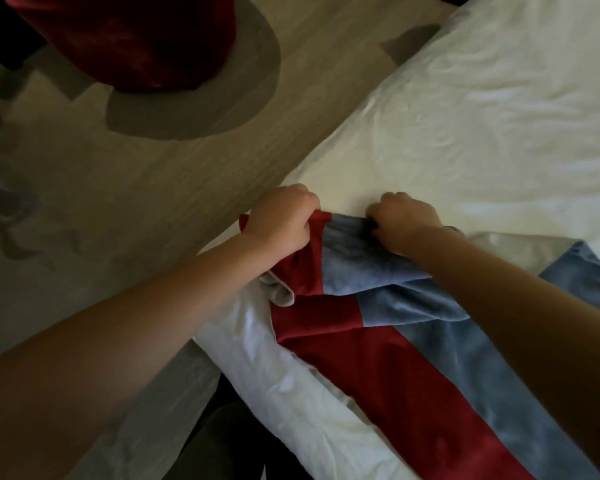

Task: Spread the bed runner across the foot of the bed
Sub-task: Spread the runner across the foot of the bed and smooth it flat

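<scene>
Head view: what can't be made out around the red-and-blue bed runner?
- Red-and-blue fabric bed runner: far end cut off by the bottom edge, head view; length unknown.
- Fingertips of left hand and right hand: curled into the runner's folds, hidden by cloth and knuckles.
- Dark red round object on the floor: cut off by the top edge, dim; identity unclear.

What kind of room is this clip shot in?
Probably a bedroom, perhaps a hotel room: a bed with white bedding, a red-and-blue bed runner lying on it, and a patterned floor beside it.
</scene>
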